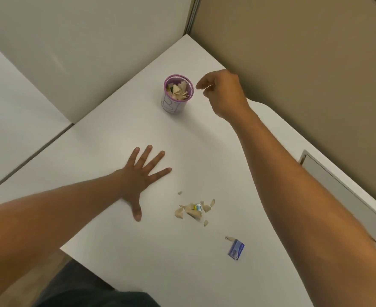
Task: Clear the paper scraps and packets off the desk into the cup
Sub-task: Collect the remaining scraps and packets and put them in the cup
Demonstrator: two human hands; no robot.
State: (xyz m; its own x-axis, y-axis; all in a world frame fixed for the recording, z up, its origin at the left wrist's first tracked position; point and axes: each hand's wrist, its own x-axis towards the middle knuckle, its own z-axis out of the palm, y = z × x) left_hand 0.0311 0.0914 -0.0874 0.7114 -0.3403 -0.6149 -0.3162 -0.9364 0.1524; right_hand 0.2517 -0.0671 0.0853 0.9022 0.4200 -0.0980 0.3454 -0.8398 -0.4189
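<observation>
**Scraps part-cleared; right hand held beside the cup**

Nearest the body, a small blue packet [236, 249] is seen lying flat on the white counter [138, 251], with 1 thin scrap [229, 238] just beside it. A little farther on, a loose cluster of paper scraps [193, 210] is gathered around a small printed packet [197, 207]; these are judged to be what is left to clear.

Just left of that cluster, the left hand [141, 176] is laid flat on the counter with its fingers spread wide, holding nothing, probably to steady the body during the far reach.

Farthest away, the cup [177, 94] stands upright, already holding scraps. The right hand [222, 91] is held just beside its rim, the grip narrowed to a pinch. Whether a sliver is pinched there cannot be told.
</observation>
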